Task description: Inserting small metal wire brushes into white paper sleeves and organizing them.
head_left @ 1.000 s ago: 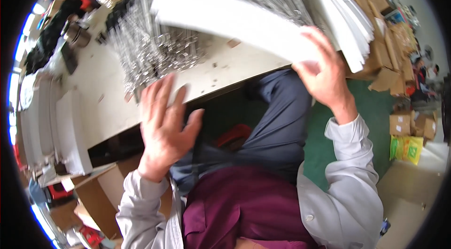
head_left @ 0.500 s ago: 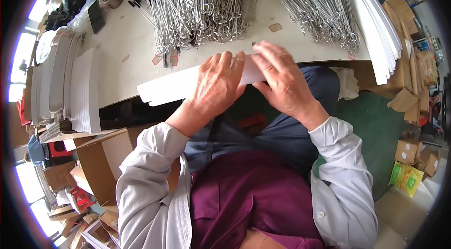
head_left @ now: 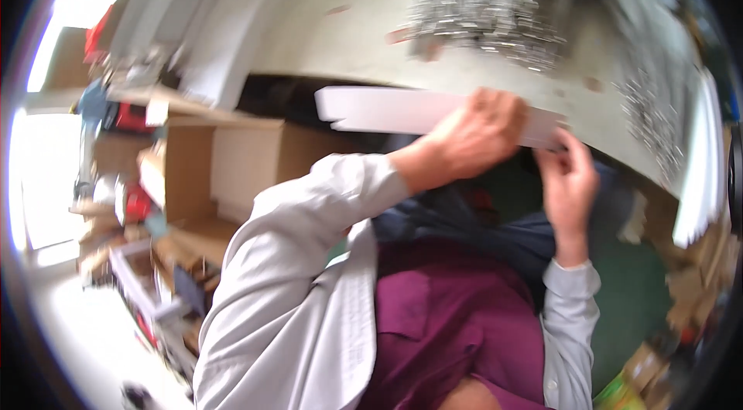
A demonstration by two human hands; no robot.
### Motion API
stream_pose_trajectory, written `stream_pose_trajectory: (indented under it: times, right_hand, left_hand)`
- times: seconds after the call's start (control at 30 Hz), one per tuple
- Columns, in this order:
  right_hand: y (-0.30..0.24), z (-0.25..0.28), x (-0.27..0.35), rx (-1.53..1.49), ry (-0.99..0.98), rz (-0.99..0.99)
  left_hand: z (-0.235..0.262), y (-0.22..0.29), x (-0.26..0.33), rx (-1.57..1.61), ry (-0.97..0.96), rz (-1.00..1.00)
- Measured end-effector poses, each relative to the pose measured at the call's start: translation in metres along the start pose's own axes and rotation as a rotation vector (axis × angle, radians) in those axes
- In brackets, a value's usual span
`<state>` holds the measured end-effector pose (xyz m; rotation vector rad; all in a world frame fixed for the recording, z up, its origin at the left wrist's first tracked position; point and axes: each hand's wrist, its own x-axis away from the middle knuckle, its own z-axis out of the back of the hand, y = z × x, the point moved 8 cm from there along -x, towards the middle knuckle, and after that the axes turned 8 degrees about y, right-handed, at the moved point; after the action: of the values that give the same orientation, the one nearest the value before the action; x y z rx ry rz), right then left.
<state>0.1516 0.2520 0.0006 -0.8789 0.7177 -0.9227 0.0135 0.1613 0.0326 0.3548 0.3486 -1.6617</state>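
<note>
Both my hands hold a long flat white cardboard piece [head_left: 387,110] just below the table's near edge, above my lap. My left hand [head_left: 476,135] grips it over the top near its right part. My right hand [head_left: 569,178] pinches its right end from below. A heap of shiny metal hardware [head_left: 484,19] lies on the white table [head_left: 348,31] beyond the piece. The picture is blurred by head motion.
An open brown cardboard box [head_left: 232,162] stands on the floor to my left, with cluttered shelves and boxes behind it. Stacks of white flat cardboard [head_left: 224,39] lie on the table's left, and another white stack [head_left: 700,170] hangs at the right edge.
My view has swung to the left and blurred. The white piece stays in both hands, now held lower and stretched out to the left of my left hand.
</note>
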Motion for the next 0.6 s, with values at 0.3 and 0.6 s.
stream_pose_trajectory:
  times: [0.3,0.6]
  right_hand:
    - [-0.002,-0.012,-0.002,-0.285,-0.293,-0.204]
    - [0.008,-0.018,-0.002,-0.509,-0.479,-0.514]
  left_hand:
    - [0.01,0.002,0.013,-0.044,0.241,-0.01]
    - [0.014,0.0,0.022,-0.011,0.331,0.008]
